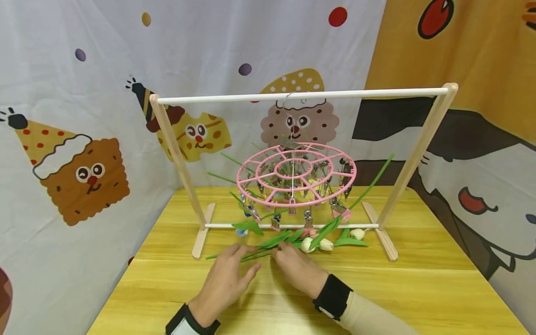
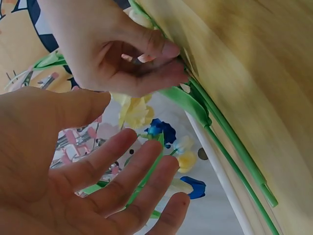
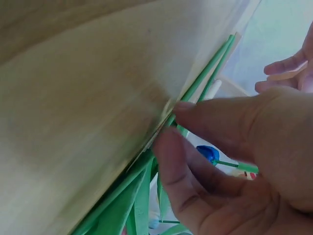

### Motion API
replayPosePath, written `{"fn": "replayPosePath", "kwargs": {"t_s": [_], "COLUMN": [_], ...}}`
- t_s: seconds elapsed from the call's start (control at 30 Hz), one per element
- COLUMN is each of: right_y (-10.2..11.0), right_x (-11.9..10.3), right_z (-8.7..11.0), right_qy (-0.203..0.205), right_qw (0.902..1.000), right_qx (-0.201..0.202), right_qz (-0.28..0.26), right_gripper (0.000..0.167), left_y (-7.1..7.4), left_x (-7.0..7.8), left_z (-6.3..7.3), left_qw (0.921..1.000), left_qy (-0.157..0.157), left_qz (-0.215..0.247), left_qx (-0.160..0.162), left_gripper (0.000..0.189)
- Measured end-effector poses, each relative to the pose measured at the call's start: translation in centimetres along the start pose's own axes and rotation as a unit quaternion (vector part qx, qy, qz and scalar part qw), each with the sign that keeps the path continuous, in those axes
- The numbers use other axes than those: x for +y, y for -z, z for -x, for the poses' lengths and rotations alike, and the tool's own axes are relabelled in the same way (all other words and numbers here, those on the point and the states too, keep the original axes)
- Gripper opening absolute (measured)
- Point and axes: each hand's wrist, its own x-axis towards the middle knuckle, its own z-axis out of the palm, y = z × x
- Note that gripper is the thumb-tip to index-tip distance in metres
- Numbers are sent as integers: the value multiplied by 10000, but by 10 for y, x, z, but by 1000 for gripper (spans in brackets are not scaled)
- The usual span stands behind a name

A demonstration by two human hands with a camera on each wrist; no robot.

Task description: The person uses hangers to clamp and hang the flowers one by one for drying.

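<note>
Several artificial tulips with green stems lie on the table just in front of the rack's lower bar; white tulip heads (image 1: 317, 244) show at their right end. My right hand (image 1: 298, 266) is at the stems, and in the right wrist view its thumb and curled forefinger pinch around a green stem (image 3: 207, 73). Beside it, my left hand (image 1: 228, 274) is held with fingers spread near the stems' left end, nothing in its grasp. In the left wrist view the left palm and loose fingers (image 2: 146, 171) show apart from the stems (image 2: 230, 139).
A wooden rack with a white top bar (image 1: 251, 98) stands across the table (image 1: 268, 302). From it hangs a pink round clip hanger (image 1: 296, 203), with metal clips and some flowers, including a blue one (image 2: 161, 131). Another white tulip (image 1: 357, 234) lies near the rack's right foot.
</note>
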Motion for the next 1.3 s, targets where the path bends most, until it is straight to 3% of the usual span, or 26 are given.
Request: {"fn": "replayPosePath", "kwargs": {"t_s": [0.2, 0.6, 0.73, 0.93, 1.07, 1.3], "right_y": [-4, -5, 1, 10, 15, 22], "right_x": [3, 1, -5, -10, -12, -8], "right_z": [-1, 3, 7, 16, 25, 41], "right_qy": [-115, -313, -364, -379, -472, -548], "right_qw": [9994, 9995, 9992, 9984, 9975, 9937], "right_qx": [293, 67, -38, 290, 465, 950], "right_qz": [121, 84, 173, 298, 254, 230], "right_gripper": [17, 13, 19, 19, 24, 50], "left_y": [-5, -16, -18, -18, -16, -12], "left_x": [-1, -5, -7, -7, -3, 3], "left_z": [-2, -7, -8, -11, -10, -8], "left_qw": [9998, 9982, 9973, 9951, 9963, 9983], "left_qy": [-162, -418, -514, -497, -500, -449], "left_qz": [51, -228, -97, 253, 385, 357], "left_qx": [-86, -351, -512, -815, -592, 97], "left_gripper": [33, 30, 23, 7, 5, 4]}}
